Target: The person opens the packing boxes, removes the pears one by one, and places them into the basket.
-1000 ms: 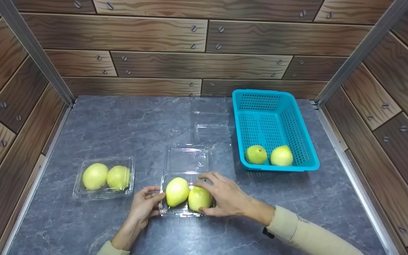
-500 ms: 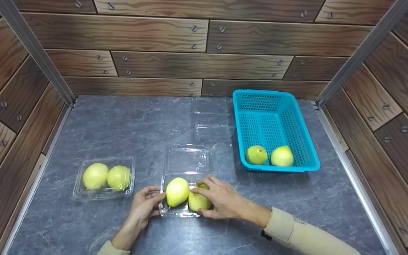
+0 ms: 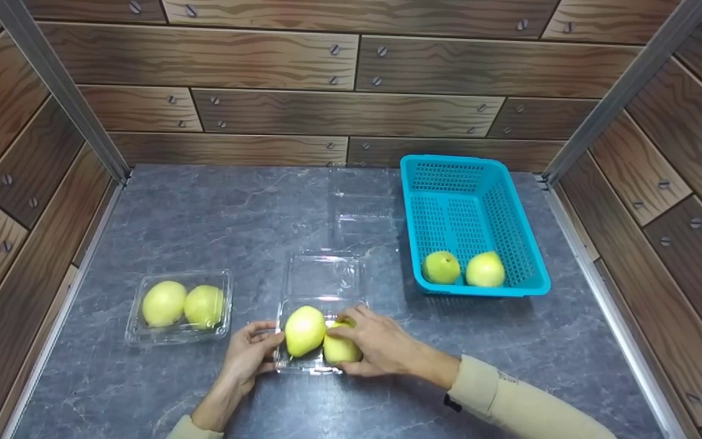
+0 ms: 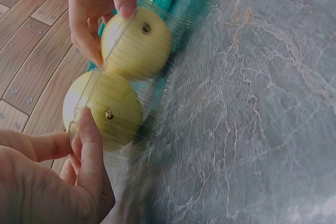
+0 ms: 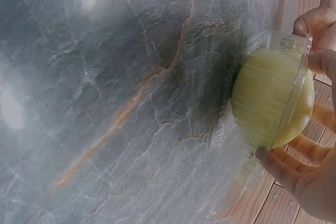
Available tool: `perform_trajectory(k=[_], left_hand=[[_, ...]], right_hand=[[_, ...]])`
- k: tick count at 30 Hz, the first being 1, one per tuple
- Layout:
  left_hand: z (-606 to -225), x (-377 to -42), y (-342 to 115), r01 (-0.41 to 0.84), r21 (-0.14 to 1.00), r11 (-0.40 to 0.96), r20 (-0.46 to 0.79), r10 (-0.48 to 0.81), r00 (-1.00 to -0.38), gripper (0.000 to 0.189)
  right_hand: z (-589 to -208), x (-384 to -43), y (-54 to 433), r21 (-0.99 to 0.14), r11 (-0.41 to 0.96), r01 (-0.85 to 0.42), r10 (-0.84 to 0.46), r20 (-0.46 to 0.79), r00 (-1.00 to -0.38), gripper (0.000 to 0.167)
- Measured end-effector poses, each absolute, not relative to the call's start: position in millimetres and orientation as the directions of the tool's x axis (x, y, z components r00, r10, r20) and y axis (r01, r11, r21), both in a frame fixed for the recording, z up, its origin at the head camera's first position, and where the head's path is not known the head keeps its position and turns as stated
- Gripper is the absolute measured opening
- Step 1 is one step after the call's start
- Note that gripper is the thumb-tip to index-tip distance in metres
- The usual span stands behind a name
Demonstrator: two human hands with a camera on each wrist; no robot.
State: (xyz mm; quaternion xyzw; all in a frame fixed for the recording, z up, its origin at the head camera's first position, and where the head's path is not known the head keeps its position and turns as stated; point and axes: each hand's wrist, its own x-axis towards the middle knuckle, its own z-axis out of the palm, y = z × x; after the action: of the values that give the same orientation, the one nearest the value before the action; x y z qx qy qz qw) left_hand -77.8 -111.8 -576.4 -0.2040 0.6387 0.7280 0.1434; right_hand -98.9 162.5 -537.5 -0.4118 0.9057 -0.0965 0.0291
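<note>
An open clear plastic clamshell container lies in the middle of the table, its lid folded back. Two yellow-green pears sit side by side in its base. My left hand pinches the container's left rim between thumb and fingers, beside the left pear. Curled around the right pear are the fingers and thumb of my right hand, which partly cover it. In the left wrist view both pears show through the clear wall, and the right hand's thumb touches the farther pear.
To the left stands a closed clear container with two pears inside. A blue perforated basket at the back right holds two more pears. Other clear plastic packaging lies left of the basket. Wood-patterned walls enclose the table.
My right hand has moved slightly left and its fingers have closed further around the right pear. The left hand keeps its place on the container's rim.
</note>
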Motion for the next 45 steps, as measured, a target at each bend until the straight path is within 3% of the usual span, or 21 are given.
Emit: perform_trajectory(k=[16, 30, 45], left_hand=[[-577, -77, -113, -0.476, 0.869, -0.136, -0.486, -0.050, -0.873, 0.040], [-575, -77, -113, -0.467, 0.872, -0.150, -0.476, -0.034, -0.879, 0.038], [-577, -76, -111, -0.465, 0.873, -0.145, -0.477, -0.056, -0.877, 0.040]], right_hand=[[-534, -115, 148, -0.246, 0.672, -0.699, -0.736, -0.112, -0.668, 0.064], [-535, -121, 147, -0.276, 0.622, -0.733, -0.776, -0.092, -0.624, 0.060], [-527, -119, 154, -0.212, 0.611, -0.762, -0.788, -0.076, -0.611, 0.064]])
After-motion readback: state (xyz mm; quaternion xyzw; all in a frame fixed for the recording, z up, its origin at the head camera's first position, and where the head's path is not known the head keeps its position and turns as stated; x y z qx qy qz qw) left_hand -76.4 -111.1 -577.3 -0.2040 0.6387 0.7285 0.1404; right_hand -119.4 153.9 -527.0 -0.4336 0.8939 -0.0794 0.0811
